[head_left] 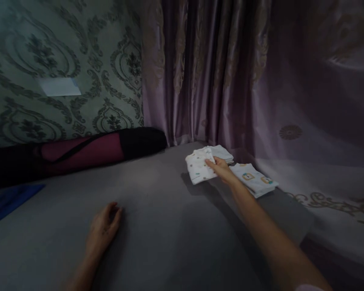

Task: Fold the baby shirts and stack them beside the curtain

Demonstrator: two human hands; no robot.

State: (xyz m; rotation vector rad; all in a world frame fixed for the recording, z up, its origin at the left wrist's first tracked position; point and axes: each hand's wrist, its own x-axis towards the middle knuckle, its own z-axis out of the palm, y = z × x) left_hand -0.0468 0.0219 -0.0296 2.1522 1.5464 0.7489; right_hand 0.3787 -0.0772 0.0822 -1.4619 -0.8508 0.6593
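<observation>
Left hand (104, 226) is nearest, fingers loosely curled over the gray surface (157, 234), nothing in it. Right hand (221, 167) has 1 folded white printed garment (198, 165) pinched at its edge, just left of 1 folded white stack with yellow prints (251, 178). Behind that garment: 1 plain white folded stack (223, 152), then purple curtains (200, 81).

Long blk & maroon bundle (85, 152) lies along the wall side of the grey surface (157, 242), w/ a blue cloth (10, 200) nr it. Patterned wallpaper (94, 60) behind, pale rectangle (62, 87) on it; purple curtain (212, 81) adj., w/ folds & floral motifs.
</observation>
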